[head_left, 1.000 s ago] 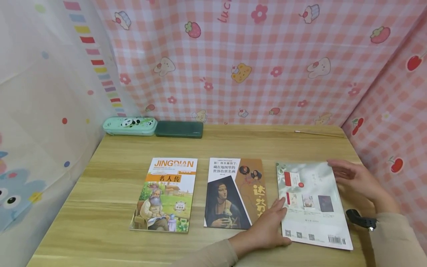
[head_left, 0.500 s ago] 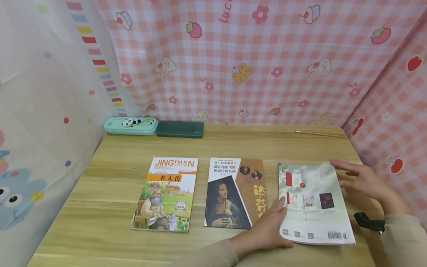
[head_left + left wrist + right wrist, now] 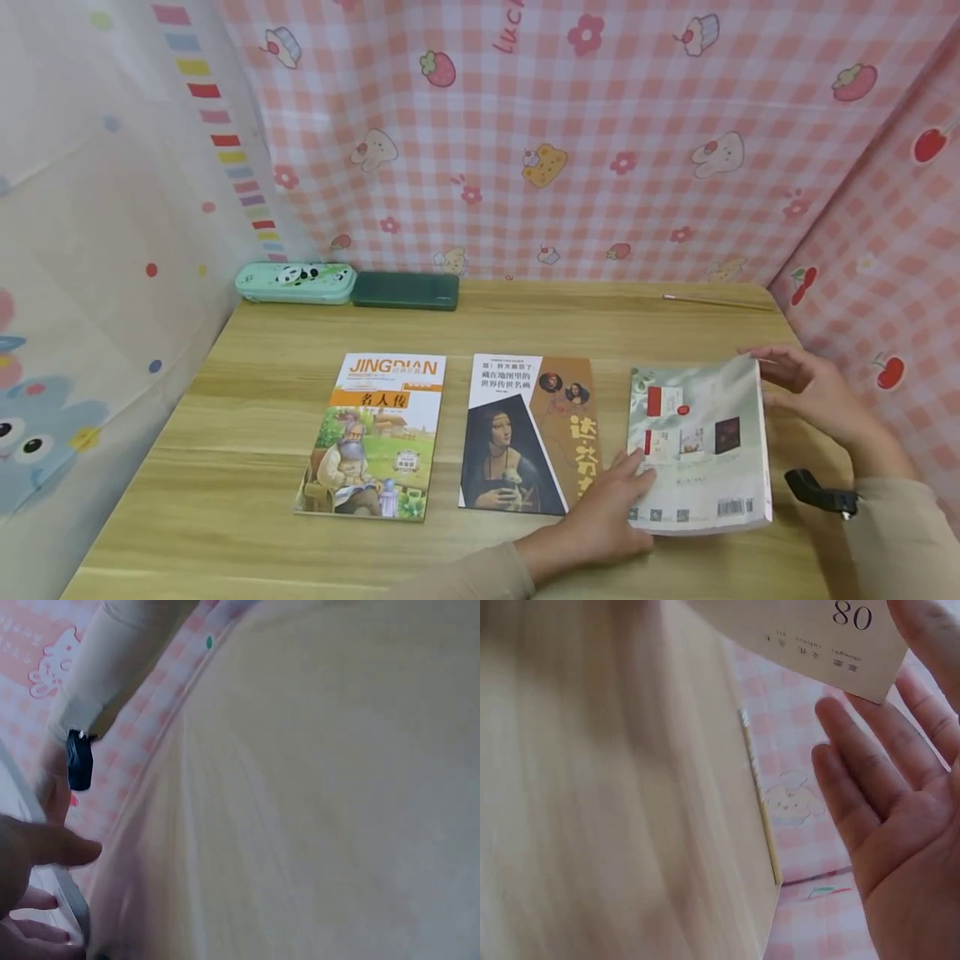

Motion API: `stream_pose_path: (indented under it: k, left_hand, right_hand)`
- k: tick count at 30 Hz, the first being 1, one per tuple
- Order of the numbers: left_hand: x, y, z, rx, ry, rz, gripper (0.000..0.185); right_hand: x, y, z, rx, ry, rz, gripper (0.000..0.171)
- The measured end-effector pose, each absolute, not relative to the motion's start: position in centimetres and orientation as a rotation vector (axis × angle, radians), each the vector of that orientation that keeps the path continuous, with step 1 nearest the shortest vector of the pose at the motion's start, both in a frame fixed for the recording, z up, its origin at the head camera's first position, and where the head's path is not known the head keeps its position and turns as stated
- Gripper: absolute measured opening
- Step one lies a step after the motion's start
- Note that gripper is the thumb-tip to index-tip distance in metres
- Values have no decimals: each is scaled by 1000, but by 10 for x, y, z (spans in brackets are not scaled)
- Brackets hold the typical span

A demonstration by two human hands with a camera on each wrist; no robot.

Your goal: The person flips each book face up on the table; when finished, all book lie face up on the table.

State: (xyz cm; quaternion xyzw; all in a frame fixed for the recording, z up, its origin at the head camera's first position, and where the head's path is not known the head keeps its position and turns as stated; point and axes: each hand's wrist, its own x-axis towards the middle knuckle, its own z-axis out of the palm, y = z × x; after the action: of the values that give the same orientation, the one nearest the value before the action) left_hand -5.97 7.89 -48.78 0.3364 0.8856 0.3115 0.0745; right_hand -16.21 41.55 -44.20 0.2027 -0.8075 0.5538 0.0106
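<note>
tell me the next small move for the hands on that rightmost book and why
Probably keep tipping the book over toward the left. Its right edge is raised off the table by the right hand, back cover with barcode facing up, while the left hand steadies its left edge; the other two books lie front cover up.

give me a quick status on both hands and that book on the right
Left hand flat, pressing the book at its near left edge. Right hand lifting its far right edge off the table. Nothing in the way.
</note>
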Motion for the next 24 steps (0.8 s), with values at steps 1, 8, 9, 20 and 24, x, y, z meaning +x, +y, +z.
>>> stream_pose_path:
  k: [1, 8, 9, 20, 24]
  left_hand:
    - [-59, 78, -486, 1038, 2671, 948, 77]
    - [-59, 69, -469, 1222, 2832, 1162, 35]
    - [-59, 67, -467, 1227, 2838, 1208, 33]
    - [-61, 59, -456, 1274, 2793, 1435, 35]
    - [-61, 59, -452, 1149, 2721, 1590, 21]
  right_hand:
    - [-163, 414, -441, 619, -2472, 1790, 49]
    - [-165, 400, -431, 406, -2348, 1868, 55]
    - [-165, 398, -431, 398, -2319, 1905, 54]
    - [-176, 384, -422, 418, -2235, 1865, 38]
    - [-176, 379, -412, 302, -2319, 1680, 39]
